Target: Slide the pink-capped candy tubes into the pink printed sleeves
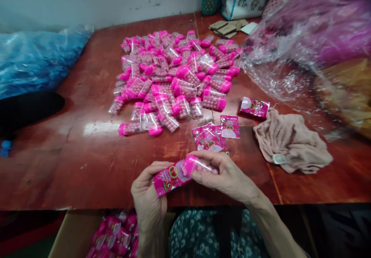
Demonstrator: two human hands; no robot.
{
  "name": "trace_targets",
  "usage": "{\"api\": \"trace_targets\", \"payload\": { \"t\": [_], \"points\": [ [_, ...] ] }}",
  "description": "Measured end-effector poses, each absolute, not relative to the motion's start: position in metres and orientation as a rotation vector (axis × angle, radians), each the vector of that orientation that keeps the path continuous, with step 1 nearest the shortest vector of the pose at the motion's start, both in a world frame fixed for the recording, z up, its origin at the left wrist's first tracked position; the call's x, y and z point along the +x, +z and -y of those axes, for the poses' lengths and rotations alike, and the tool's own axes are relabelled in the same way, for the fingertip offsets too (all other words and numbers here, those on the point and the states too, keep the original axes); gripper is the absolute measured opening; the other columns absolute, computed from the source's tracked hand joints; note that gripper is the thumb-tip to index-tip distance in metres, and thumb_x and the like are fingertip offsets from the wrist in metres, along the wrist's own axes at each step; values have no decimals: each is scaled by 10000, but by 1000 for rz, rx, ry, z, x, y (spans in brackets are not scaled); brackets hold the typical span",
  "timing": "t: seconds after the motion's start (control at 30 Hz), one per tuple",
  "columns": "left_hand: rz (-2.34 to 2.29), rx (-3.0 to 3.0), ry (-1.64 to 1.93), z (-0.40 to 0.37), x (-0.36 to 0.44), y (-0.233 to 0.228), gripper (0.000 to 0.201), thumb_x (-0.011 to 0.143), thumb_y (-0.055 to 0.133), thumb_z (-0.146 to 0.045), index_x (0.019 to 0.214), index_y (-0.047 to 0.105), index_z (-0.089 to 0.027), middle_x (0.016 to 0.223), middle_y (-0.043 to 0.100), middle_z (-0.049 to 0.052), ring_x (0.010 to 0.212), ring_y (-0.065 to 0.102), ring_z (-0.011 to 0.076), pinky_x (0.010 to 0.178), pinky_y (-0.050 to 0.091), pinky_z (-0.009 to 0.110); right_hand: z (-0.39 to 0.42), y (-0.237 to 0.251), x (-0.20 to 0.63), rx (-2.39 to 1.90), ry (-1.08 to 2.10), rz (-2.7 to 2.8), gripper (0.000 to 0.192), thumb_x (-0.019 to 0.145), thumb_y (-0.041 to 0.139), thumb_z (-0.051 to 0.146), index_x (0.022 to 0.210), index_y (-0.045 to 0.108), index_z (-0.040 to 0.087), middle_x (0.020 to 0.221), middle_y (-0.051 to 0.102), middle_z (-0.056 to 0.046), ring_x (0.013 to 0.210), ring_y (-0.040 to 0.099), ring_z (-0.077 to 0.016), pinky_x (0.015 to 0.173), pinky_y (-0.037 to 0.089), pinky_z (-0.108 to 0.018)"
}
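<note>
Near the table's front edge, my left hand (pixel 150 192) grips a pink printed sleeve label (pixel 169 178) with a strawberry picture. In my right hand (pixel 228 177) is a clear candy container (pixel 199 166) with a bright pink cap and pink balls inside. Its capped end meets the right end of the label; whether it is inside the opening, I cannot tell. Just beyond my hands lie more flat printed labels (pixel 209 137) and a single one (pixel 230 126). A large pile of unlabelled candy containers (pixel 165 82) spreads over the middle of the table.
A stack of labels (pixel 254 107) and a crumpled beige cloth (pixel 291 140) lie to the right. Clear plastic bags (pixel 290 53) bulge behind them. A blue-filled bag (pixel 37 57) stands left. Below the table edge, a cardboard box (pixel 74 233) holds wrapped pink containers (pixel 114 235).
</note>
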State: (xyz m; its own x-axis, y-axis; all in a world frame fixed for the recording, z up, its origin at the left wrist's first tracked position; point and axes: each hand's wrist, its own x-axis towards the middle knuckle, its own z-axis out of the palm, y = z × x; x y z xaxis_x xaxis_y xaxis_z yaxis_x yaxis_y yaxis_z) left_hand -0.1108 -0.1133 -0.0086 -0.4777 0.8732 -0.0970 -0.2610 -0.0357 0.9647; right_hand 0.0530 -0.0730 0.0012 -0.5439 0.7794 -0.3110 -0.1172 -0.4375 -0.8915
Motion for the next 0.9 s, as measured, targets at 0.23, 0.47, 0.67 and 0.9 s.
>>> {"api": "trace_targets", "payload": {
  "t": [0.23, 0.47, 0.67, 0.9],
  "points": [
    [-1351, 772, 1511, 117, -117, -11, 142, 561, 670, -43, 613, 706, -169, 635, 666, 19, 603, 598, 126, 544, 484, 183, 69, -3, 64, -880, 2239, 1229, 325, 729, 681, 216, 1046, 610, 221, 775, 561, 38, 668, 479, -75, 614, 377, -187],
    [-1260, 353, 1442, 116, -121, -11, 316, 540, 781, -334, 798, 730, -159, 736, 713, 68, 644, 653, 172, 621, 533, 244, 68, -1, 55, -838, 2212, 1038, 287, 731, 677, 167, 1001, 623, 246, 777, 580, 59, 666, 510, -44, 637, 399, -144],
    [-1076, 264, 1519, 117, -102, -17, 644, 464, 707, -604, 883, 710, -116, 808, 717, 122, 716, 666, 236, 651, 545, 292, 70, 4, 51, -994, 1986, 1161, 284, 747, 652, 179, 1015, 601, 257, 832, 608, 49, 737, 538, -76, 678, 421, -171],
    [-1200, 79, 1559, 106, -81, -14, 255, 501, 815, -228, 711, 691, -153, 716, 710, 22, 675, 652, 137, 675, 523, 214, 78, 6, 41, -1190, 1743, 1440, 221, 774, 617, 256, 991, 577, 237, 787, 576, 39, 677, 497, -102, 606, 398, -210]
  ]
}}
